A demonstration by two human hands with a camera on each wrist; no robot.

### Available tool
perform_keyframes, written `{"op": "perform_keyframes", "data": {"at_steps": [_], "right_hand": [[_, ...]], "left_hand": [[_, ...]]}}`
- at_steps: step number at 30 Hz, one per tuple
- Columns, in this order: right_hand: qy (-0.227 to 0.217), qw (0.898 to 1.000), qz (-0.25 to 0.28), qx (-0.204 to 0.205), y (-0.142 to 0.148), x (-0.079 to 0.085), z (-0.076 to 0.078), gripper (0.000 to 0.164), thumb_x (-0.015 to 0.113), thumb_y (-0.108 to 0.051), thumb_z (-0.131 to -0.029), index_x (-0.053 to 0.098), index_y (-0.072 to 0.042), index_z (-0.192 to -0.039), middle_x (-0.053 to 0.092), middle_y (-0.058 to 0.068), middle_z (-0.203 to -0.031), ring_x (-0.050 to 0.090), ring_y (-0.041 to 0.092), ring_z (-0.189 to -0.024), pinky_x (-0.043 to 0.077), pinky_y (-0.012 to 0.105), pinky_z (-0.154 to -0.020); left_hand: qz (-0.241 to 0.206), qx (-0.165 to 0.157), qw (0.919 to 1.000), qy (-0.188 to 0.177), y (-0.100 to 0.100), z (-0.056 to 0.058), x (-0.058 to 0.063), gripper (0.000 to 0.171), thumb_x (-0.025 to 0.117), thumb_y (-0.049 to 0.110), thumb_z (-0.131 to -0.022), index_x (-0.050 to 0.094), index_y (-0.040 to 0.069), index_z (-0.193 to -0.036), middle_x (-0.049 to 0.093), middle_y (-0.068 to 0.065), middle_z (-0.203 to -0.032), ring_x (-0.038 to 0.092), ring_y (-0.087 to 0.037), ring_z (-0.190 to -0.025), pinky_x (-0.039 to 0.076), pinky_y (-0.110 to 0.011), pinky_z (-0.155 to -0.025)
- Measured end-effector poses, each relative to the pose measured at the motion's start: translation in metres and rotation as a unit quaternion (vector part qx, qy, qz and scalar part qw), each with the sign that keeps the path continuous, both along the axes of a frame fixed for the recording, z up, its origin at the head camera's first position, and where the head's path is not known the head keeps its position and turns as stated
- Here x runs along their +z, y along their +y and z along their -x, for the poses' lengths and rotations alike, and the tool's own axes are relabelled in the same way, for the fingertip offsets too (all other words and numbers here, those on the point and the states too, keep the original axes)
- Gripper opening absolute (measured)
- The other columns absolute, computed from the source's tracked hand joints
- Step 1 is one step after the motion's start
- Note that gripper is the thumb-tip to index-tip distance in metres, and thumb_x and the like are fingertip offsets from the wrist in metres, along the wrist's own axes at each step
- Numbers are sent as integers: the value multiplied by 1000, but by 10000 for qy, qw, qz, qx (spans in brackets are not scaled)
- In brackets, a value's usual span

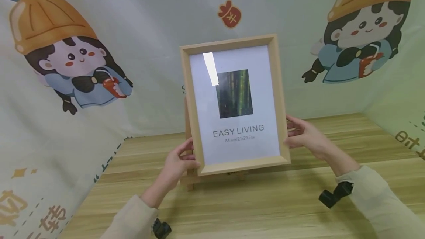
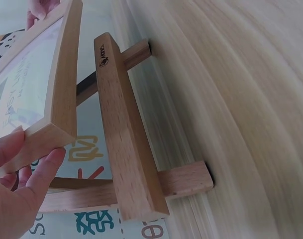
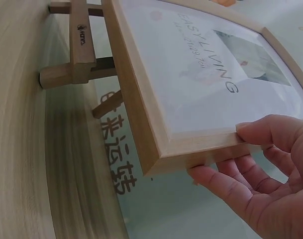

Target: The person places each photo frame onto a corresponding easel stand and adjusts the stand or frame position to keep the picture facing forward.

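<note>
A light wooden picture frame (image 1: 240,164) is held up, slightly tilted, in front of a small wooden easel (image 1: 187,121). Behind its glass is a white sheet with a bamboo picture and the words "EASY LIVING". My left hand (image 1: 176,163) grips the lower left side, thumb in front and fingers behind. On the lower right side my right hand (image 1: 307,137) pinches the frame the same way. In the left wrist view the frame's lower edge stands apart from the easel's ledge (image 2: 126,129). The frame hides most of the easel in the head view.
The easel stands on a wood-grain table (image 1: 139,183). A pale cloth backdrop (image 1: 159,47) printed with cartoon figures hangs behind and along the sides. A small black camera (image 1: 335,194) sits on the right wrist, another (image 1: 161,228) on the left.
</note>
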State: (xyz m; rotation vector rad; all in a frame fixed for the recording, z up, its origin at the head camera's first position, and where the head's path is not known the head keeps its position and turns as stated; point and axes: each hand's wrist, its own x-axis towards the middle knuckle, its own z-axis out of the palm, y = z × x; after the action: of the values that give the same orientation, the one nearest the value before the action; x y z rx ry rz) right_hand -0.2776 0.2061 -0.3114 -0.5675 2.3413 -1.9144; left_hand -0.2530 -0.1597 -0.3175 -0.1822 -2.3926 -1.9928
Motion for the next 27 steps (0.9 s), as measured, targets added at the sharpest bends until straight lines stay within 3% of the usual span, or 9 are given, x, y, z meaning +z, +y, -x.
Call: {"op": "perform_keyframes", "data": {"at_steps": [5, 14, 27], "right_hand": [[-6, 10000, -87, -33, -3, 5, 4, 83, 59, 4, -79, 10, 1, -145, 35, 28, -129, 53, 7, -92, 54, 28, -76], [-50, 9996, 153, 249, -14, 0, 5, 82, 59, 6, -79, 8, 4, -144, 42, 24, -119, 55, 8, -88, 56, 30, -72], [26, 9995, 276, 155, -31, 8, 16, 82, 59, 6, -76, 14, 1, -145, 44, 23, -117, 55, 11, -88, 56, 30, -72]], "left_hand": [[-33, 72, 9999, 73, -3, 3, 2, 75, 60, -20, -71, 35, 0, -139, 47, -20, -121, 58, -13, -88, 54, -21, -72], [64, -17, 9999, -103, -15, -2, 2, 75, 60, -18, -73, 33, 2, -140, 46, -19, -122, 59, -16, -91, 54, -25, -76], [141, -44, 9999, 26, -30, 4, 9, 76, 58, -18, -75, 28, 2, -142, 42, -20, -127, 59, -14, -92, 53, -23, -77]]}}
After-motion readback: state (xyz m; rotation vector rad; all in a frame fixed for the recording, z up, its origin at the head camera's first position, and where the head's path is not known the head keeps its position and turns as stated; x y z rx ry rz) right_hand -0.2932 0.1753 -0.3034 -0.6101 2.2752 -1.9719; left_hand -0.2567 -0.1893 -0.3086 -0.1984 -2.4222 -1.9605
